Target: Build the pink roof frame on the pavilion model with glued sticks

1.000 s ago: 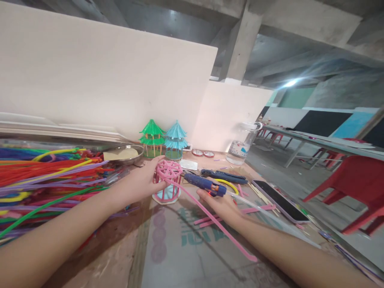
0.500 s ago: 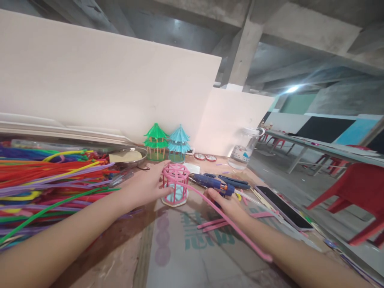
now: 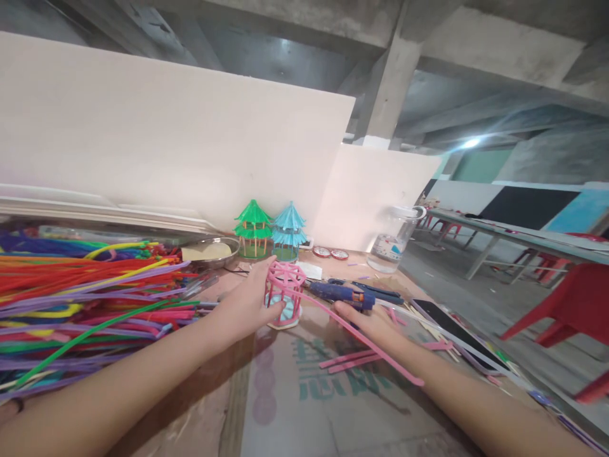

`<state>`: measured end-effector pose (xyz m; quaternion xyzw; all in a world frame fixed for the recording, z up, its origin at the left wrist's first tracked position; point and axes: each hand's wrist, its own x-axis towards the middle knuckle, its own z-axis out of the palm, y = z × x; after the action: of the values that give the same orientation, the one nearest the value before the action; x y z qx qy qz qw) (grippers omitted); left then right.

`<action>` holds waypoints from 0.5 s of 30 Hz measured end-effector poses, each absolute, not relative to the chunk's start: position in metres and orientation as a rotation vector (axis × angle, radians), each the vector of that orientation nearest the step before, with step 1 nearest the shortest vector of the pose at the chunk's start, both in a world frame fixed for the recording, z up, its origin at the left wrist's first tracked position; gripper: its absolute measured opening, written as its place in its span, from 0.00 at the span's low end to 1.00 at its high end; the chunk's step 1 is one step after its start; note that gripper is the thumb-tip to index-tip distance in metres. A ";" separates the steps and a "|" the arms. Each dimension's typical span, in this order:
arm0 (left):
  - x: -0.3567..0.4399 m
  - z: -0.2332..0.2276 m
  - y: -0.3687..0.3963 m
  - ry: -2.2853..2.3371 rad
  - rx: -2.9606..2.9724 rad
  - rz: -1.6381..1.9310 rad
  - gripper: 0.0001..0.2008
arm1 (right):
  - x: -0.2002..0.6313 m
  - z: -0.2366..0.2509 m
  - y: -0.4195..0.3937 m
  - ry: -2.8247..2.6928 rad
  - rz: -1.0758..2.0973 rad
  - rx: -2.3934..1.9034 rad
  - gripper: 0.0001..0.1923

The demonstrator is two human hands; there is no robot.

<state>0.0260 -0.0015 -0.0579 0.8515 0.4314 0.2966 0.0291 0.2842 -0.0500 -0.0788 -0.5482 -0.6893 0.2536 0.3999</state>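
Note:
My left hand (image 3: 254, 297) is closed around the side of a small pink pavilion frame (image 3: 287, 271), built of pipe cleaners on a pale blue base. A long pink pipe cleaner (image 3: 352, 331) runs from the frame's top toward my right forearm, its far end loose. In my right hand (image 3: 364, 320) is a blue hot glue gun (image 3: 340, 293), its nozzle pointed at the frame's upper edge. Whether the nozzle touches the frame I cannot tell. Behind stand a finished-looking green pavilion (image 3: 254, 223) and a light blue pavilion (image 3: 290, 223).
Many coloured pipe cleaners (image 3: 95, 285) are heaped at left, beside a metal dish (image 3: 214, 251). Cut pink pieces (image 3: 352, 360) lie on the board. At right are pliers (image 3: 380, 293), a phone (image 3: 457, 333) and a water jug (image 3: 392, 244). A red chair (image 3: 566, 304) stands beyond.
The whole view has shifted slightly, so things appear lower and further right. The loose end of the long pink pipe cleaner has swung up a little. Both hands keep their holds.

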 end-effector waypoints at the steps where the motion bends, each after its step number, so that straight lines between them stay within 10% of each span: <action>1: 0.026 -0.057 -0.001 1.340 2.606 0.910 0.39 | 0.288 -0.075 -0.048 -1.776 0.666 -1.380 0.29; 15: 0.023 -0.065 0.002 1.311 2.596 1.017 0.40 | 0.317 -0.042 0.004 -1.728 0.554 -1.551 0.26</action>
<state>0.0234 0.0016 -0.0650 0.8422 0.4254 0.3299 0.0301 0.3170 0.0040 -0.0419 -0.6040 -0.6729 0.2159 0.3685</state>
